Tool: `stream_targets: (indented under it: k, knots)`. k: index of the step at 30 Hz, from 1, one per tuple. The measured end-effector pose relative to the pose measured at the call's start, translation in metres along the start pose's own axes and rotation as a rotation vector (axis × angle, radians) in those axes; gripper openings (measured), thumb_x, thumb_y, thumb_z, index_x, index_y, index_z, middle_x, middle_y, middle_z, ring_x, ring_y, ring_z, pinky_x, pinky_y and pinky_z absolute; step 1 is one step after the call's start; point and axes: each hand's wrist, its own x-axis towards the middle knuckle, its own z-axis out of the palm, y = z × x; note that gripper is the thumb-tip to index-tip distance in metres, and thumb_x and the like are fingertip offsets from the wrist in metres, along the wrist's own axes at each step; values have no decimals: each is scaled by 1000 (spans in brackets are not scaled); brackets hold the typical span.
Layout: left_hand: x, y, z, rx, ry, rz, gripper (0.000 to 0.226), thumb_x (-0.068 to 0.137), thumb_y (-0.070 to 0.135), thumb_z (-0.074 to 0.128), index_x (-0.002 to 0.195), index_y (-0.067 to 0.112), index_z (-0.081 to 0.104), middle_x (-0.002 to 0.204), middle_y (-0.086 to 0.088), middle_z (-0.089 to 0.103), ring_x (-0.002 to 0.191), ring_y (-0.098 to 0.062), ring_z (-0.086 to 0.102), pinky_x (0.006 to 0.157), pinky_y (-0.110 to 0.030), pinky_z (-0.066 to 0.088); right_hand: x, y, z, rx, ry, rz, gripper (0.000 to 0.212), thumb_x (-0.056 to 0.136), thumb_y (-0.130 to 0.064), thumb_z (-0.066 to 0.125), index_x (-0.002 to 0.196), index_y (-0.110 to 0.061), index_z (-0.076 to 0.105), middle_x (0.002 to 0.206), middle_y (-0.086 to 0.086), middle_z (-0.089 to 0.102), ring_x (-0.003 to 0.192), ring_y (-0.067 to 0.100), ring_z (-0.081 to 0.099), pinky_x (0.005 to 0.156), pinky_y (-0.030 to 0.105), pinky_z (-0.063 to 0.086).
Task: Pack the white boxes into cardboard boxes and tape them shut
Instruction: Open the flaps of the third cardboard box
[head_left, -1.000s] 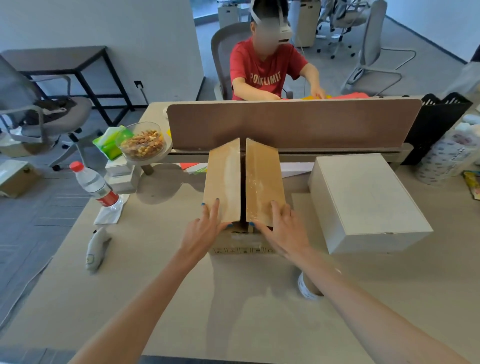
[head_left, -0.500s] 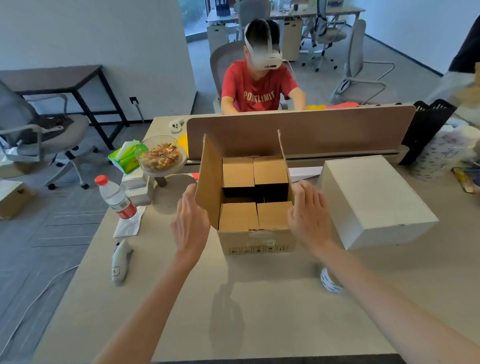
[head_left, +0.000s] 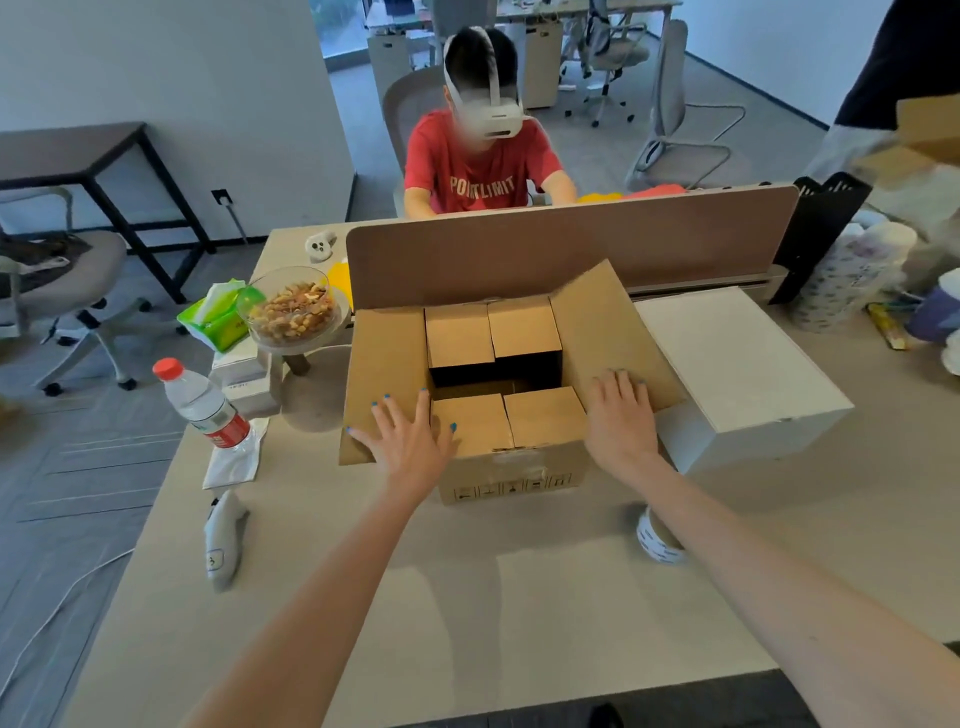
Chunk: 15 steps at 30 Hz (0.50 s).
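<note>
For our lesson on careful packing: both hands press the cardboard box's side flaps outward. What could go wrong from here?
1. The left flap under the left hand spreads towards the bowl of nuts and might tip it.
2. Four inner flaps partly cover the opening of the cardboard box, so the white box may catch on them.
3. The right forearm passes over the tape roll and could knock it.

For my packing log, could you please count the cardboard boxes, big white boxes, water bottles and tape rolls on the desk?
cardboard box: 1
big white box: 1
water bottle: 1
tape roll: 1
Total: 4
</note>
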Motion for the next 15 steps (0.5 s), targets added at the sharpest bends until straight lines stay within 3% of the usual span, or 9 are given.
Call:
stream_targets:
  k: [2,4,9,12,15]
  knots:
    - [6,-3,8,-153,-88,0,67,97,58,31,153,35,1,159,-20,5,145,-41,6,104,-66,28,3,-2,13,195,-44,33,51,95,-22,53,140,-9,33,145,17,37,133,34,36,104,46,41]
    - [9,-8,13,-265,-102,21,66,98,50,36,153,34,4,156,-21,12,141,-40,15,101,-59,37,6,0,17,383,-85,77,54,95,-20,54,142,-10,30,139,14,44,122,30,48,91,40,50]
    - [7,-22,25,-493,45,115,50,99,22,39,146,30,25,132,-14,44,111,-35,51,83,-44,47,14,4,27,686,-159,153,59,95,-6,52,149,-16,30,131,8,55,110,26,58,89,40,54]
    - [0,-30,28,-574,26,162,44,99,16,35,141,30,28,116,-9,49,93,-29,56,74,-42,48,9,-4,34,819,-193,180,58,95,-7,52,147,-22,32,118,4,60,101,21,61,83,38,56]
    - [-12,-44,33,-655,-7,187,41,100,15,32,137,34,31,114,-5,51,84,-21,56,69,-42,50,-1,-15,34,915,-182,179,50,94,-10,56,140,-17,39,116,3,62,99,17,61,80,36,57]
